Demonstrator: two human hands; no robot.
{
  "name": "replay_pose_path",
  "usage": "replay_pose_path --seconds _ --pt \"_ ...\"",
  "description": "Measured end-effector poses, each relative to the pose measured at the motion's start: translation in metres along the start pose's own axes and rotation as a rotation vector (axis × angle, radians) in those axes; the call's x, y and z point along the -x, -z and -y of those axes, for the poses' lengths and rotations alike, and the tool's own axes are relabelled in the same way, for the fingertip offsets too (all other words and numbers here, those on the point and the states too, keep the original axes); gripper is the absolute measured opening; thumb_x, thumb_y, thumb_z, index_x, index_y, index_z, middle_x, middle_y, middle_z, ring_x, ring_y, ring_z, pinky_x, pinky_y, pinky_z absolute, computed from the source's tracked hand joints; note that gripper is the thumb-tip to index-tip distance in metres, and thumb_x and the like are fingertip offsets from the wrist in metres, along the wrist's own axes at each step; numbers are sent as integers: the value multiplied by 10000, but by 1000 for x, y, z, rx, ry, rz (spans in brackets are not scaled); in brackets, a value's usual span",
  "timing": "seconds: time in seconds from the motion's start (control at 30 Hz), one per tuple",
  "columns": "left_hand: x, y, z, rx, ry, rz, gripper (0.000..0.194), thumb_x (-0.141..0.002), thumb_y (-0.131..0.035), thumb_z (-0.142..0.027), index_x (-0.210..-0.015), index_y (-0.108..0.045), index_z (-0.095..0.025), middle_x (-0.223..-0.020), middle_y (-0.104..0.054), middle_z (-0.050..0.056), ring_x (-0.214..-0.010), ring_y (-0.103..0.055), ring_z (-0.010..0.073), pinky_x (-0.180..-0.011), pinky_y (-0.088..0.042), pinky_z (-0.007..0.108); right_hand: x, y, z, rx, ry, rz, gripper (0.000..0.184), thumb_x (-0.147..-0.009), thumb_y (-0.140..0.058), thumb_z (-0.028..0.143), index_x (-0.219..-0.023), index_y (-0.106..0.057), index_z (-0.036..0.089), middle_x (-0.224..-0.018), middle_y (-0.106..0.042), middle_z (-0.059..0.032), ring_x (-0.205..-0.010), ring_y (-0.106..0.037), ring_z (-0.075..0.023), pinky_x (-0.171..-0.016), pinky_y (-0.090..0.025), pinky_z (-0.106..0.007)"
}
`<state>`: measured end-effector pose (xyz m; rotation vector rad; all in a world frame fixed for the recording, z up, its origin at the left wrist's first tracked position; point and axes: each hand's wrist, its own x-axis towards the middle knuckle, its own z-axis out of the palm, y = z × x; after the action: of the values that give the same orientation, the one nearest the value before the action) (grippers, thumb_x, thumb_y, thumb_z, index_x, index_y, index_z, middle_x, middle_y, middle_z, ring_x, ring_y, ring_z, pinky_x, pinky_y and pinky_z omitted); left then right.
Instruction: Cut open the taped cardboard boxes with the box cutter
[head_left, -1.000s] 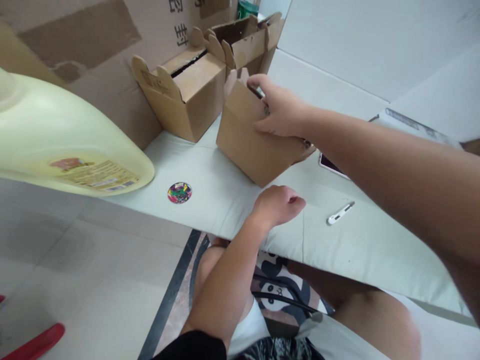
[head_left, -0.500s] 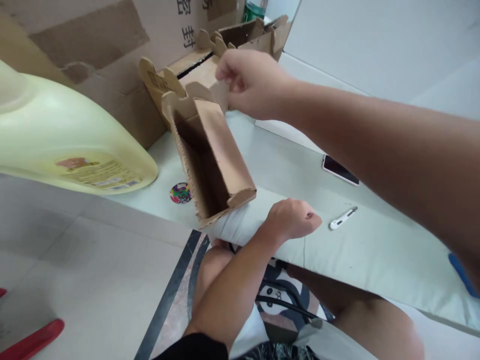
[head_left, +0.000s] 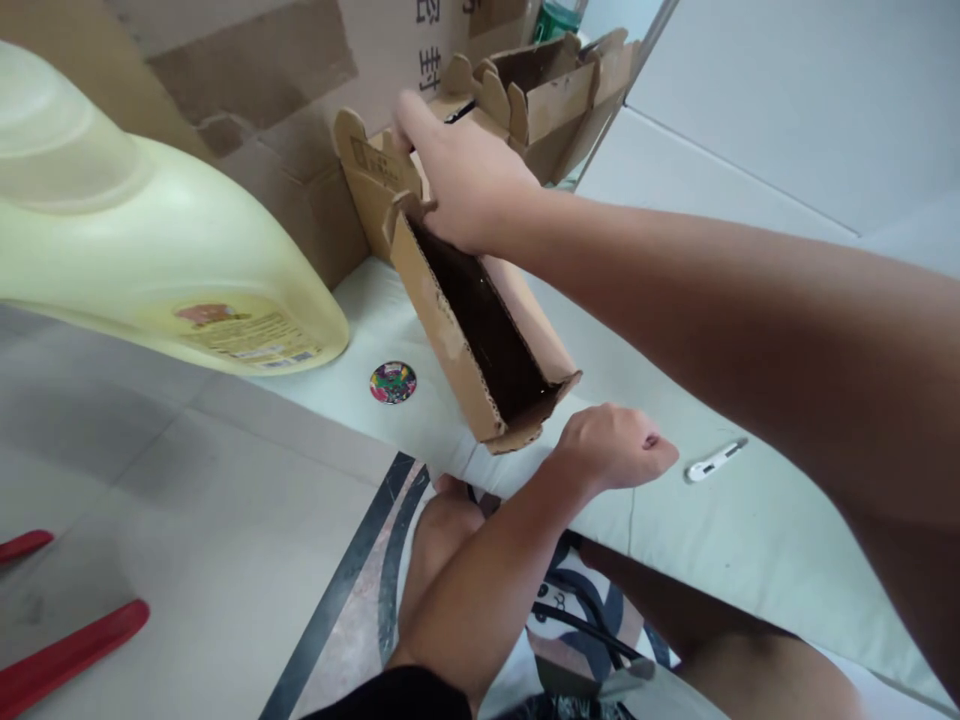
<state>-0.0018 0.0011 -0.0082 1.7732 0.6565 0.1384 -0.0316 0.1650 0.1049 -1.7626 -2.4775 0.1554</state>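
A long, open-topped cardboard box [head_left: 450, 330] slants across the pale cushioned surface, its dark inside facing up. My right hand [head_left: 472, 180] is closed on its far end; some fingers are hidden behind the hand and the cardboard. Beside the near right corner of the box, my left hand [head_left: 619, 445] is curled into a fist, with nothing seen in it. A notched cardboard piece [head_left: 375, 175] with printing stands just beyond the box. To the left of the box lies a round, colourful disc [head_left: 392, 382].
A big pale yellow bottle [head_left: 225, 250] lies along the left. Behind are a large taped carton [head_left: 270, 80] and another open cardboard box [head_left: 559, 110]. A white utility knife [head_left: 716, 460] rests on the pale cushion [head_left: 795, 520]. Red objects [head_left: 82, 655] are on the floor.
My right hand has come from behind the far flap to over the box's far end. The box has turned and its opening looks wider. The view has shifted; my arm now covers the phone.
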Motion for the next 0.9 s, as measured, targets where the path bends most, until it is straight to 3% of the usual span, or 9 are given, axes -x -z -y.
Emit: replay_pose_path --seconds 0.07,0.13,0.3,0.37,0.43,0.5,0.63,0.77,0.9 --pt "1 0 0 16 -9 -9 351 -815 -533 -321 -560 -314 -221 -558 -375 -17 -576 -314 149 -624 -300 339 -4 2 -1 10 19 37 116 -863 -630 155 -958 -577 193 -1165 -693 -112 -1150 -653 -325 -1053 -539 -565" --pt "1 0 0 22 -17 -10 350 -817 -529 -318 -565 -307 -220 -550 -375 -17 -568 -301 147 -616 -293 343 -9 4 1 19 52 40 196 -857 -679 194 -764 -506 189 -1247 -644 -128 -1263 -608 -356 -1099 -516 -569" --pt "2 0 1 13 -16 -15 341 -829 -526 -331 -565 -344 -217 -556 -411 -9 -564 -341 145 -619 -304 344 -28 2 12 17 66 27 207 -845 -736 213 -800 -539 168 -1569 -395 -157 -1458 -478 -382 -1238 -409 -524" --pt "3 1 2 15 -24 -35 348 -835 -526 -349 -566 -351 -215 -566 -436 -2 -567 -359 144 -622 -304 348 -37 1 14 13 91 68 255 -841 -719 215 -736 -489 180 -1436 -518 -115 -1358 -572 -306 -1256 -405 -478" --pt "3 2 3 23 -40 -59 349 -839 -524 -356 -571 -352 -213 -585 -464 6 -576 -372 146 -621 -298 351 -45 -1 14 9 114 94 319 -830 -680 211 -672 -403 199 -1128 -625 -63 -1214 -637 -249 -1222 -443 -469" --pt "4 3 3 30 -43 -68 351 -843 -521 -363 -573 -355 -213 -596 -471 10 -581 -371 147 -621 -296 351 -49 -3 10 6 107 89 349 -808 -647 205 -656 -334 219 -886 -590 -37 -1101 -654 -238 -1158 -484 -487" --pt "6 3 4 38 -35 -39 340 -830 -522 -362 -576 -351 -216 -583 -417 -9 -575 -319 141 -627 -305 341 -43 -7 -4 -6 79 19 317 -800 -614 235 -694 -315 236 -858 -581 -44 -1017 -627 -218 -1067 -514 -450" --pt "7 0 5 40 -69 -35 337 -822 -504 -351 -569 -328 -215 -569 -361 -24 -575 -278 135 -619 -292 330 -25 -5 -18 12 58 -23 245 -865 -589 247 -718 -396 215 -951 -658 -59 -974 -600 -193 -983 -499 -365" --pt "6 -8 4 2 -95 -75 356 -818 -508 -356 -550 -320 -215 -549 -305 -24 -569 -282 133 -585 -273 328 5 10 -32 61 50 -62 128 -937 -610 223 -921 -671 112 -1061 -720 -88 -974 -589 -188 -953 -455 -328"
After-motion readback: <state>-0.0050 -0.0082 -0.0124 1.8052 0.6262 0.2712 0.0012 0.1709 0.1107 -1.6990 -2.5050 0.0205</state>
